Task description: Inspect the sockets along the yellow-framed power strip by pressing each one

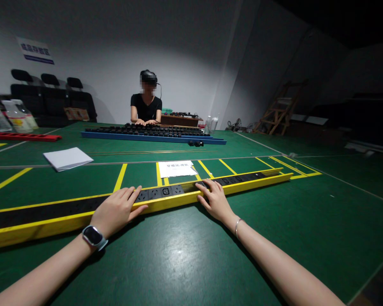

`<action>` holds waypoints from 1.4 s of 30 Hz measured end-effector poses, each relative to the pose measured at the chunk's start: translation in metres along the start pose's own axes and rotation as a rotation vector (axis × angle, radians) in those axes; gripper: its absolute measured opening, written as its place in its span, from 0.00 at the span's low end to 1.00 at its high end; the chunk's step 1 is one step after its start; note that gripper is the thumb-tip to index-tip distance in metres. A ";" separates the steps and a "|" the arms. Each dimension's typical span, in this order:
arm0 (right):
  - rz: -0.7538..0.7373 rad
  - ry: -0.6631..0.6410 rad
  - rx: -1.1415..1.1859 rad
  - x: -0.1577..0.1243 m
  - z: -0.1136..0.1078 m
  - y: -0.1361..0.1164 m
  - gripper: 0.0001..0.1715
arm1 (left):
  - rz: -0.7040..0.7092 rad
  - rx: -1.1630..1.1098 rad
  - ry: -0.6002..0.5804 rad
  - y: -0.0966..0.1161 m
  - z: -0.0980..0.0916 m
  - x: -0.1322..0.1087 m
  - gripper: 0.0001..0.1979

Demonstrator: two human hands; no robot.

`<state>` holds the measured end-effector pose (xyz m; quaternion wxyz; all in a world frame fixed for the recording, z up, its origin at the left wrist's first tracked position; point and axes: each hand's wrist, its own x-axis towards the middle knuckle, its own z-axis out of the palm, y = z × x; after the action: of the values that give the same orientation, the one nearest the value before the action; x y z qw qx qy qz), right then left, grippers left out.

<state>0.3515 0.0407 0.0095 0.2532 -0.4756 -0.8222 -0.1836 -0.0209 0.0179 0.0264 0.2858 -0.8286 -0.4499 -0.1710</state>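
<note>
A long yellow channel (pixel 169 205) lies aslant across the table in front of me, with black socket modules (pixel 166 191) in a row inside it. My left hand (pixel 119 210) rests over the channel on the modules, fingers stretched out and thumb apart along the front wall. Farther right, my right hand (pixel 214 199) has its fingers spread on the modules, with its thumb at the front wall. Between the hands, part of the channel floor shows bare beside the modules. The fingers hide some modules beneath them.
Behind the channel are a printed paper label (pixel 176 169), yellow tape lines and a folded white sheet (pixel 67 159). Across the green table (pixel 178 263), another person (pixel 146 106) has both hands at blue channels (pixel 121 136) with black parts. A red rail (pixel 25 136) and bottles stand far left.
</note>
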 end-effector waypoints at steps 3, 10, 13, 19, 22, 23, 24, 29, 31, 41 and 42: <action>-0.002 0.004 0.003 0.000 0.000 0.000 0.24 | -0.006 -0.016 0.000 0.000 0.000 0.000 0.34; -0.003 0.006 0.014 0.000 0.000 0.000 0.24 | -0.008 -0.023 -0.005 0.001 0.000 0.001 0.34; 0.003 0.003 0.015 0.000 0.000 0.000 0.24 | -0.010 -0.016 -0.006 0.001 0.000 0.001 0.34; 0.011 0.028 0.023 -0.001 0.000 -0.001 0.24 | -0.013 -0.038 0.008 0.000 0.000 0.000 0.34; 0.009 0.034 0.026 -0.001 0.000 0.000 0.24 | -0.012 -0.038 0.009 0.000 0.000 0.000 0.34; 0.009 0.032 0.025 -0.001 0.001 0.000 0.24 | -0.012 -0.037 0.007 0.000 0.000 0.000 0.34; 0.011 0.030 0.024 -0.001 0.001 0.000 0.24 | -0.011 -0.038 0.004 0.000 -0.001 0.000 0.34; 0.006 0.034 0.000 0.000 -0.002 -0.004 0.25 | -0.026 -0.078 0.008 0.001 -0.002 0.001 0.34; -0.025 0.044 0.001 0.001 -0.005 -0.013 0.26 | -0.032 -0.093 0.012 0.001 -0.002 0.001 0.34; -0.216 0.002 0.184 0.027 0.002 -0.074 0.30 | -0.042 -0.085 0.000 0.001 0.000 0.000 0.34; -0.214 0.000 0.188 0.029 0.002 -0.076 0.31 | -0.045 -0.099 0.006 0.001 0.000 0.001 0.34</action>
<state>0.2725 0.0257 0.0203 0.2755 -0.3594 -0.8818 -0.1319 -0.0196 0.0175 0.0266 0.2418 -0.8309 -0.4586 -0.2018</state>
